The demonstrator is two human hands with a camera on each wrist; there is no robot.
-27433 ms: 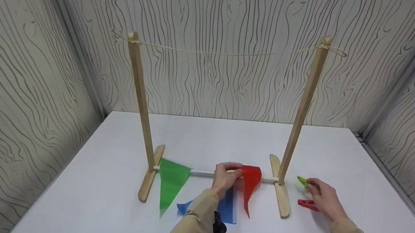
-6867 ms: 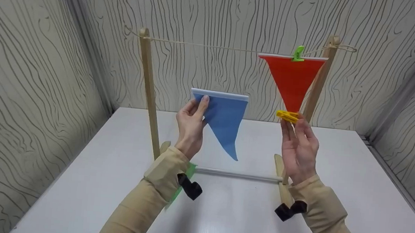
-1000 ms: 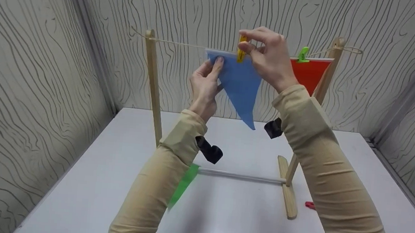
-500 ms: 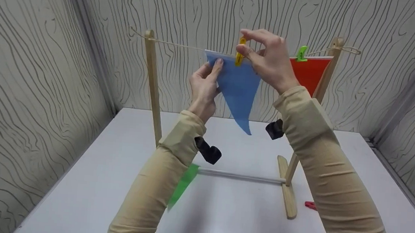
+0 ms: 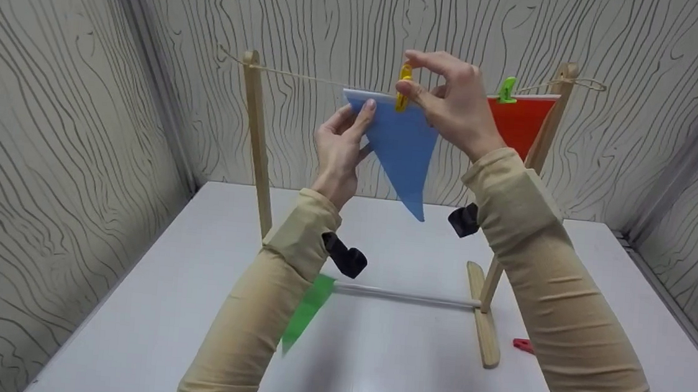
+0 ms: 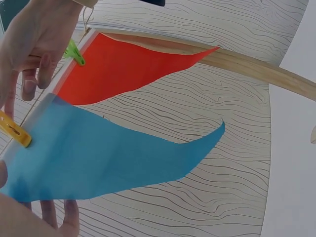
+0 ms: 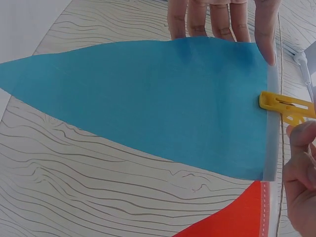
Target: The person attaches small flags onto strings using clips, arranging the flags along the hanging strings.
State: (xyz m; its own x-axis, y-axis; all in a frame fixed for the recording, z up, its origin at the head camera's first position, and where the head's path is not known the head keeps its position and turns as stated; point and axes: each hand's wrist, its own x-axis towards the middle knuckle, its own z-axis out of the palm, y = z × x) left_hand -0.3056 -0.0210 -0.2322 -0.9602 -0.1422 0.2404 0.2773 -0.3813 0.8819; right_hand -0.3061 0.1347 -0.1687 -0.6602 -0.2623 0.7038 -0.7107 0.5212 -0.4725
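Up at the string (image 5: 302, 76), the left hand (image 5: 339, 151) pinches the blue flag (image 5: 403, 153) near its top corner, while the right hand (image 5: 461, 105) grips a yellow clip (image 5: 401, 101) whose tip overlaps the flag's top edge. Alongside, a red flag (image 5: 521, 123) hangs under a green clip (image 5: 507, 90); a red clip (image 5: 523, 345) lies on the worktop (image 5: 150, 267).

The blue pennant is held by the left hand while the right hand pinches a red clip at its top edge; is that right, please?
Not quite: the clip the right hand pinches at the top edge of the blue pennant is yellow, as the head view shows; the left hand does hold it.
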